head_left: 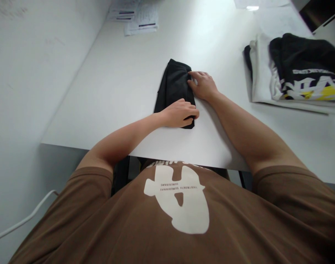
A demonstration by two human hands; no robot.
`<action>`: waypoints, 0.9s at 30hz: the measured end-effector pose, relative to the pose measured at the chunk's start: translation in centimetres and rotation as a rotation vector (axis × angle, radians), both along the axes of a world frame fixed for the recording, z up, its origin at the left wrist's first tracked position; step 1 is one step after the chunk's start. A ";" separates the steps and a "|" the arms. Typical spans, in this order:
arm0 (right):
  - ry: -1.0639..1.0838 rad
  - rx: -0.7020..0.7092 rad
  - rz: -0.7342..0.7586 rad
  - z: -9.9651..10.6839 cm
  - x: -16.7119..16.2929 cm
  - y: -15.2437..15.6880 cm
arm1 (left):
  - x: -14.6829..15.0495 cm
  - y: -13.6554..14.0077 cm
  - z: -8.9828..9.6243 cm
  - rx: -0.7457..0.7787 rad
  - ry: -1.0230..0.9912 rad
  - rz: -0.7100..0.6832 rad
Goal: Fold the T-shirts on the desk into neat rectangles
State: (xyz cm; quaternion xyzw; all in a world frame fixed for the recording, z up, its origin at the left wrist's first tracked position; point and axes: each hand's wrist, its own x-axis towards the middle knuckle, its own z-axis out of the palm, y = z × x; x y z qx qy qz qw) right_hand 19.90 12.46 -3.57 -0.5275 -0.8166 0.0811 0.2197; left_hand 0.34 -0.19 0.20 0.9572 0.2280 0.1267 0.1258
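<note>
A folded black garment (pixel 176 82) lies on the white table in front of me, long and narrow, with its far end tapering a little. My left hand (pixel 180 113) rests across its near part, fingers curled over the right edge close to the bottom corner. At the upper right edge of the cloth is my right hand (pixel 203 85), its thumb and forefinger closed on the fabric's border. Both hands touch the same long side. The left palm and part of the cloth beneath it are hidden.
On the right of the white table (pixel 106 88) sits a stack of folded clothes (pixel 302 73), black, white and yellow. Papers (pixel 142 18) lie at the far left. A white wall (pixel 32 66) borders the left side, and a white cable (pixel 26 217) hangs at lower left.
</note>
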 end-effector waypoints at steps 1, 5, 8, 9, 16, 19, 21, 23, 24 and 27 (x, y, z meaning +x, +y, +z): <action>-0.002 -0.005 -0.002 0.1 0.0 -0.1 | 0.0 0.0 0.0 -0.003 -0.002 0.003; 0.028 -0.061 -0.010 0.6 -0.3 -0.6 | 0.0 0.0 -0.1 -0.009 -0.011 0.004; 0.043 -0.111 -0.028 1.1 -0.5 -1.1 | 0.0 0.1 -0.3 -0.016 -0.019 0.002; 0.037 -0.113 -0.032 1.3 -0.6 -1.2 | 0.0 0.1 -0.3 -0.016 -0.020 0.002; 0.022 -0.108 -0.031 1.2 -0.6 -1.1 | 0.1 0.0 -0.1 -0.020 0.001 0.007; 0.002 -0.092 -0.035 1.1 -0.5 -1.0 | 0.1 0.1 -0.1 -0.020 -0.007 0.007; -0.029 -0.069 -0.032 1.1 -0.5 -1.0 | 0.1 0.1 -0.3 -0.017 -0.016 0.006; -0.048 -0.049 -0.027 1.1 -0.5 -0.9 | 0.1 0.2 -0.4 -0.014 -0.021 0.004; -0.050 -0.041 -0.026 1.1 -0.5 -0.9 | 0.1 0.2 -0.5 -0.013 -0.022 0.002; -0.041 -0.028 -0.027 1.0 -0.5 -0.8 | 0.1 0.3 -0.7 -0.011 -0.026 -0.003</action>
